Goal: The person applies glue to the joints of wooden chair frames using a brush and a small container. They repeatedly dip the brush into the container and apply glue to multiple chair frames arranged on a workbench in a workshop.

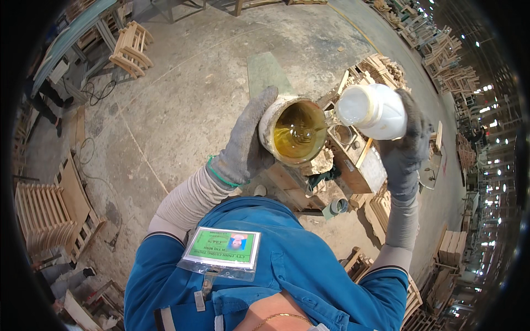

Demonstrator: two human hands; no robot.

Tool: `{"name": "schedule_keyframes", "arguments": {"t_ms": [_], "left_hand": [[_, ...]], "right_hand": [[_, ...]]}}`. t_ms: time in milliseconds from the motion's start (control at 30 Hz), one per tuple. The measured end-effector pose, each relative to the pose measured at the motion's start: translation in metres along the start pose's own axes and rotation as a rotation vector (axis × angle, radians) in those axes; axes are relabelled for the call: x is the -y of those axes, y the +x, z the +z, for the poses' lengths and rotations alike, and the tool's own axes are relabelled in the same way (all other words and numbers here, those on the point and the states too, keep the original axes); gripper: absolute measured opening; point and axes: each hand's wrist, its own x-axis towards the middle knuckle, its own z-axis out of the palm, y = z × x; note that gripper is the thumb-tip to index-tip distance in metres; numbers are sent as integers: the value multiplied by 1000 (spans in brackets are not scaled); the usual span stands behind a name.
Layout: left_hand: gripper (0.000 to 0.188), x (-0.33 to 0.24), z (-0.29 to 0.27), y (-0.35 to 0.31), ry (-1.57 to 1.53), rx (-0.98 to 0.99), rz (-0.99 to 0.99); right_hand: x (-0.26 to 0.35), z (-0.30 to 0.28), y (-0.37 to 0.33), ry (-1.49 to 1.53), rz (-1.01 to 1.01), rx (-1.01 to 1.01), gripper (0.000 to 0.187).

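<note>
Gloved in grey, my left hand [250,129] is wrapped round the side of a round cup [266,128] with a stained pale outside. Yellowish clear liquid [295,135] lies inside, its surface rippled near the middle. My right hand [411,127], also in a grey glove, grips a white plastic bottle [386,110] tipped on its side. The bottle's whitish end [353,106] points at the cup, close to its right rim. Whether a stream runs between them is hard to make out. Most fingers of both hands are hidden behind what they hold.
Below my hands stands a wooden box [353,165] among wood scraps, with a small round tin [339,207] nearby. Stacked wooden frames [44,212] lie at left, with another frame bundle [131,49] at far left. Cables [99,91] cross the floor near a person's legs [47,105].
</note>
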Motion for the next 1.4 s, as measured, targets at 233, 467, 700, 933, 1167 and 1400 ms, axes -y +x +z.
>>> {"name": "schedule_keyframes", "arguments": {"t_ms": [233,467,700,933,1167,1400], "left_hand": [[61,-3,7,-2,158,64,35],[63,-19,31,-7,153,61,22],[62,-29,22,8,202,89,20],[61,-28,36,18,178,-50,42],[62,-14,32,43,391,28,128],[69,9,39,75,332,17,184]], "right_hand": [[14,16,-19,247,194,86,74],[3,13,-17,56,67,44,73],[-9,12,-17,-119,-6,-48,61],[-25,20,-19,-85,-39,-32,60],[-64,19,-12,321,13,261,67],[-118,47,-39,662,202,419,74]]}}
